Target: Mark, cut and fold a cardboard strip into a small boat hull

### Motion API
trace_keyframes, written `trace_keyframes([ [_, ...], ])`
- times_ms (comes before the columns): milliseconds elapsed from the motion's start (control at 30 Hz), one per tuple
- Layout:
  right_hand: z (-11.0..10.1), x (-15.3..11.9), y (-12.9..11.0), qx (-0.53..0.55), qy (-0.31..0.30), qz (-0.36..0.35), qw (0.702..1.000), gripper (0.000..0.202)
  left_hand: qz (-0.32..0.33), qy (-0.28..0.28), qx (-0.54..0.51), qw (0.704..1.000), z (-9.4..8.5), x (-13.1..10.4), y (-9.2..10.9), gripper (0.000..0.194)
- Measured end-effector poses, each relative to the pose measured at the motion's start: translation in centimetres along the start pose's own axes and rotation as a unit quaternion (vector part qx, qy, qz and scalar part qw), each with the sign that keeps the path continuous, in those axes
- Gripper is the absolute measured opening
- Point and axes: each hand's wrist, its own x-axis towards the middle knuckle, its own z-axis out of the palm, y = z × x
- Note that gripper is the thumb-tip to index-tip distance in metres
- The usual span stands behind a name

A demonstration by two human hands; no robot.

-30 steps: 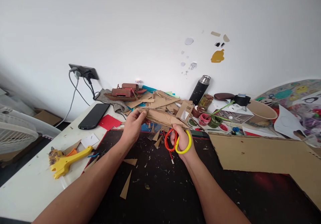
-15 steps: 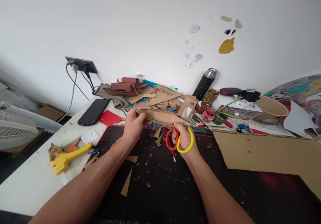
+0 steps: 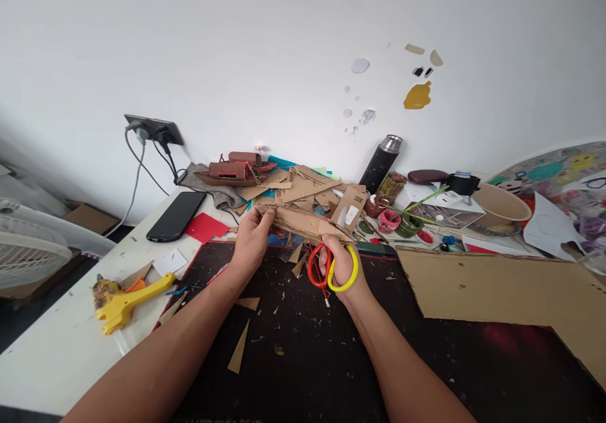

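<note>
A long, narrow strip of brown cardboard (image 3: 303, 220) is held up above the dark mat, stretched between my hands. My left hand (image 3: 250, 240) pinches its left end, thumb on top. At the right end, my right hand (image 3: 341, 266) has its thumb against the cardboard while also holding scissors (image 3: 356, 273). One scissor handle ring is red and the other yellow, and both hang around the fingers. A grey blade tip appears to show just beyond the strip. Below lie several pointed cardboard offcuts (image 3: 239, 349) and small scraps.
Behind the hands are a cardboard pile (image 3: 307, 186), brown model boats (image 3: 230, 172), a black flask (image 3: 381, 161) and paint jars (image 3: 389, 221). At left sit a phone (image 3: 176, 216) and a yellow glue gun (image 3: 125, 303). A large cardboard sheet (image 3: 487, 284) covers the mat's right side.
The view has shifted slightly. Both hands keep their hold on the cardboard strip, and the scissors stay in my right hand; otherwise little differs.
</note>
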Motion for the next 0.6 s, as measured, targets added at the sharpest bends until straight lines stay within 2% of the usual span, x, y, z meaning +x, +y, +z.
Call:
trace_keyframes([
  [133,0.0,-0.1,0.1,-0.001,-0.008,0.008,1.0,0.05,0.0,0.016,0.007,1.0,0.0,0.1,0.1,0.031],
  [400,0.2,-0.6,-0.1,-0.013,-0.031,0.017,0.999,0.052,-0.027,0.108,0.029,0.993,0.2,-0.6,0.7,0.016],
  [500,0.1,-0.4,-0.1,-0.026,-0.023,0.011,0.999,0.054,-0.026,0.096,0.03,0.995,0.3,-0.2,0.2,0.014],
  [600,0.0,-0.1,-0.2,-0.033,-0.013,0.022,0.999,0.055,-0.066,0.06,0.042,0.995,0.4,0.2,-0.6,0.015],
])
